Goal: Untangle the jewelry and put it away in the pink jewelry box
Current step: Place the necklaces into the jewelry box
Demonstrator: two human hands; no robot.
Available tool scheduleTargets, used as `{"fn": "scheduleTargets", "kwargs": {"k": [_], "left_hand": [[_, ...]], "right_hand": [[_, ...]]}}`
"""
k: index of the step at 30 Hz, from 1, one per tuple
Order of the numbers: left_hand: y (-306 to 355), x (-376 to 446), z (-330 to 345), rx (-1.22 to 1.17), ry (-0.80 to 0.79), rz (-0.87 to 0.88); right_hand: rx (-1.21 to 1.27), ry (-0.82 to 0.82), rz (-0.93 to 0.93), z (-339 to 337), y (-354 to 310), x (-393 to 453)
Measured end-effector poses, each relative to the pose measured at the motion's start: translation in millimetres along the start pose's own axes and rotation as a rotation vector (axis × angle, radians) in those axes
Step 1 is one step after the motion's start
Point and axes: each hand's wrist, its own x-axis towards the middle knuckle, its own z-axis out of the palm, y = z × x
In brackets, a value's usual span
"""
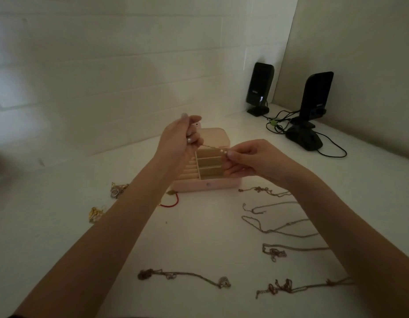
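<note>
Both hands hold a thin chain (213, 148) stretched above the open pink box (205, 183) on a white worktop (199, 237): the left hand (179, 138) grips one end in a closed fist, the right hand (251, 160) pinches the other. More chains (277, 226) lie near and right of the box; two speakers (259, 88) stand behind it.

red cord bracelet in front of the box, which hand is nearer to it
Left. The left hand is raised over the jewelry box's left side, beyond the red cord bracelet. The right hand is over the box's right side, farther off.
</note>
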Motion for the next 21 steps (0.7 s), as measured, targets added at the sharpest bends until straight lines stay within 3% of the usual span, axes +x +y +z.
{"fn": "scheduleTargets", "kwargs": {"k": [4, 8, 12, 14, 18, 21], "left_hand": [[-6.6, -0.6, -23.8, 0.276, 0.07, 0.076], [-13.0, -11.3, -28.3, 0.685, -0.043, 0.182], [-14.4, -21.7, -23.1, 0.9, -0.139, 0.303], [-15.7, -25.0, -22.2, 1.049, -0.198, 0.319], [-25.7, -29.7, -20.8, 1.24, -0.226, 0.368], [-31.9, -28.5, -22.3, 1.32, -0.188, 0.439]], "right_hand": [[0.071, 0.17, -0.006, -13.3, 8.4, -2.3], [0.205, 0.275, -0.075, -10.9, 8.3, 2.4], [0.247, 0.366, -0.119, -8.1, 11.6, 2.6], [0.131, 0.388, -0.146, -7.7, 15.9, 1.8], [-0.367, 0.391, -0.24, -5.7, 22.4, 3.3], [-0.517, 0.402, -0.296, -5.0, 27.4, 4.4]]}}
